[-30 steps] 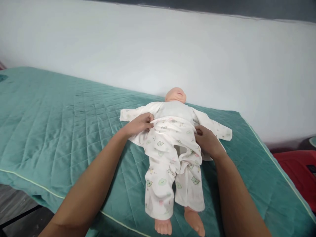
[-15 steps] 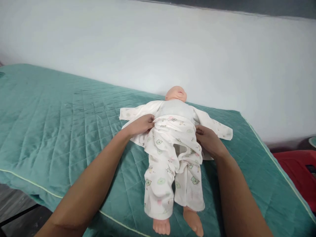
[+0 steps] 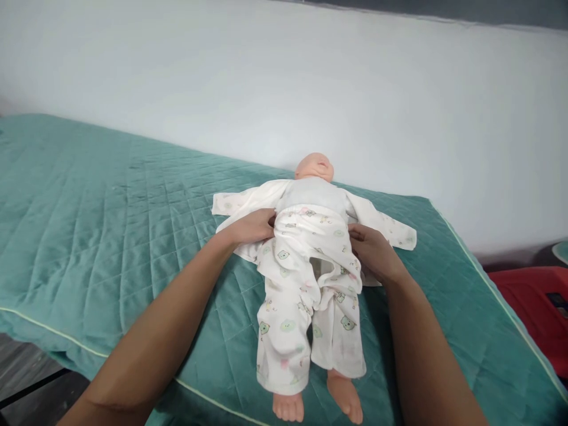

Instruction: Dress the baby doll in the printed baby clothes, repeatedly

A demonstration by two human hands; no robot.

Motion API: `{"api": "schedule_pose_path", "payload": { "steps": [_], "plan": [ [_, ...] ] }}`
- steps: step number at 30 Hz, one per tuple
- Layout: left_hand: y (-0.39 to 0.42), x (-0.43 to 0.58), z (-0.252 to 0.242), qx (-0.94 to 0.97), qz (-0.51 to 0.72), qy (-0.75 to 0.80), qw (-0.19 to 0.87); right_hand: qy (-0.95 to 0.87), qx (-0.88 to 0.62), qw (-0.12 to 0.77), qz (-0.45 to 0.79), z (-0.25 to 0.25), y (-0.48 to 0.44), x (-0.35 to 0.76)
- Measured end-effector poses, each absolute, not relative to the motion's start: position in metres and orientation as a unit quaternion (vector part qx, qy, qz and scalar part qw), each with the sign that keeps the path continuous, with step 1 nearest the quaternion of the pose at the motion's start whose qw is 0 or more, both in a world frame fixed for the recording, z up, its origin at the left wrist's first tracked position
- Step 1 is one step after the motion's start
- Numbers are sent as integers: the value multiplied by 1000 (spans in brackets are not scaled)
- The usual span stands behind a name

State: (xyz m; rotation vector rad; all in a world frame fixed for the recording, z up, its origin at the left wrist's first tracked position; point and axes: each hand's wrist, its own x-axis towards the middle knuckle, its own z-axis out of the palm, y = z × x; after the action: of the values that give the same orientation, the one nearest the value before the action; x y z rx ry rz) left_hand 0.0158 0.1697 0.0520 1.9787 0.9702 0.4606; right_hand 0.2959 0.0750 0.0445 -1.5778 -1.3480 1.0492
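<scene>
A baby doll (image 3: 314, 167) lies on its back, head toward the wall and bare feet toward me. It wears white open-crotch pants (image 3: 288, 296) with a green and pink animal print, pulled up to its waist. Its white long-sleeved top (image 3: 377, 219) is spread out to both sides, arms stretched wide. My left hand (image 3: 255, 228) is closed at the left side of the waistband, fingertips tucked against the pants. At the opposite hip my right hand (image 3: 373, 248) has its fingers curled in at the waistband. The tips of both hands are partly hidden by the cloth.
A green quilted cover (image 3: 110, 236) with yellow-green piping lies under the doll. Behind it rises a white wall (image 3: 222, 77). Beyond the right edge stands a red plastic object (image 3: 528, 296). Dark flooring (image 3: 26, 367) shows at the lower left.
The left fingers have slid further in behind the side of the waistband. My right hand stays at the other hip. The whole view has shifted slightly.
</scene>
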Motion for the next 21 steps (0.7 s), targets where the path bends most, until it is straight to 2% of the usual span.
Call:
{"api": "schedule_pose_path", "payload": {
  "steps": [13, 17, 21],
  "plan": [
    [173, 17, 51, 810, 149, 406, 397, -491, -631, 399, 448, 45, 73, 296],
    [174, 17, 51, 804, 127, 437, 383, -494, -682, 377, 387, 41, 77, 293],
    [174, 19, 48, 787, 137, 458, 389, -498, -767, 324, 244, 42, 82, 288]
  ]
}}
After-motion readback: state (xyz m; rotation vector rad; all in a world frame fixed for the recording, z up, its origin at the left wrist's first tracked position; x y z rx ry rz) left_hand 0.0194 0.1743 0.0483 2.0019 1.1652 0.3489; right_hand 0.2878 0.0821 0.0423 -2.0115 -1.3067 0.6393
